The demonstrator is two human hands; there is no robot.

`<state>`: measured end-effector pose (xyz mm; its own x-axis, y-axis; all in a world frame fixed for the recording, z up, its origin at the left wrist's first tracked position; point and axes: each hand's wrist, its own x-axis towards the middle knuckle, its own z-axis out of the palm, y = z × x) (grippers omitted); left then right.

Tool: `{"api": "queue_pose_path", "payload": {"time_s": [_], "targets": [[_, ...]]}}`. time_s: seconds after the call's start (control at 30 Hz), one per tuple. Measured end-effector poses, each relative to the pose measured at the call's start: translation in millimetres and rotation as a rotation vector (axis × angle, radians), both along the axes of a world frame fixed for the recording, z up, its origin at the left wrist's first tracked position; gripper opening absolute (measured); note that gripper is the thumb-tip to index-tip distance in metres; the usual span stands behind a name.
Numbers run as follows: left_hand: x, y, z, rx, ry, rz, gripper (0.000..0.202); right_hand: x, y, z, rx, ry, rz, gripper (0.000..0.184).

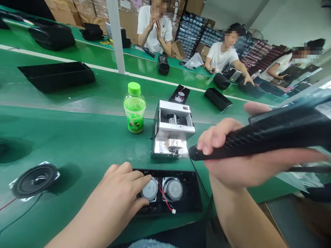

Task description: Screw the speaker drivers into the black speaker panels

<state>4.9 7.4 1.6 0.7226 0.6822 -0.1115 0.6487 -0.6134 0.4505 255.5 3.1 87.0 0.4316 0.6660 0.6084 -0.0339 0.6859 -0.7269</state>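
Your left hand (116, 193) spreads its fingers on a stiff, heavy speaker (150, 189). Your right hand (227, 151) curls around a black screwdriver (258, 137); grip its middle.

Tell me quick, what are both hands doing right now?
Left hand: open, fingers resting on a speaker driver in a black enclosure.
Right hand: closed, holding a black ribbed handheld tool.
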Motion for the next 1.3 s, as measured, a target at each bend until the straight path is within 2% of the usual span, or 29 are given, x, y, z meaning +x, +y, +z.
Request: {"api": "queue_pose_path", "payload": {"time_s": [0.1, 0.2, 0.3, 0.53, 0.73, 0.8, 0.87, 1.0, 1.07, 1.17, 1.3], "targets": [[1.0, 1.8, -0.9, -0.014, -0.002, -0.005, 0.027, -1.7, 19.1, -7.5, 0.031, -0.043, -0.005, 0.065], [2.2, 2.0, -1.0, 0.003, 0.007, -0.009, 0.028, -7.4, 32.6, -21.7, 0.000, -0.053, 0.067, 0.062], [2.4, 2.2, 0.2, -0.002, 0.009, -0.017, 0.030, -8.3, 37.3, -27.7, -0.053, -0.085, 0.058, 0.067], [2.1, 5.6, 5.3, -0.022, 0.015, -0.022, 0.038, 0.8, 35.9, -22.9, -0.104, -0.044, 0.024, 0.072], [4.4, 7.4, 8.2, -0.004, 0.028, -0.032, 0.040, -7.2, 17.4, -38.9, -0.254, -0.041, 0.108, 0.072], [4.6, 6.9, 8.3, -0.008, 0.030, -0.032, 0.041, -10.0, 7.5, -35.8, -0.204, -0.010, 0.074, 0.075], [4.3, 6.0, 7.6, 0.007, 0.019, -0.037, 0.042, -10.8, 1.1, -25.7, -0.117, 0.026, 0.032, 0.072], [3.3, 3.6, 5.4, 0.058, -0.010, -0.041, 0.044, -9.1, 10.2, -7.8, -0.001, 0.001, -0.047, 0.060], [2.9, 2.8, 4.5, 0.076, -0.017, -0.039, 0.043, -7.2, 22.1, -9.2, 0.016, -0.007, -0.082, 0.057], [2.4, 2.4, 3.1, 0.088, -0.022, -0.040, 0.040, -3.6, 36.7, -19.9, -0.019, -0.030, -0.080, 0.056], [2.4, 3.6, 1.2, 0.083, -0.039, -0.035, 0.038, 0.2, 41.3, -29.8, -0.059, -0.058, -0.078, 0.057]]}}
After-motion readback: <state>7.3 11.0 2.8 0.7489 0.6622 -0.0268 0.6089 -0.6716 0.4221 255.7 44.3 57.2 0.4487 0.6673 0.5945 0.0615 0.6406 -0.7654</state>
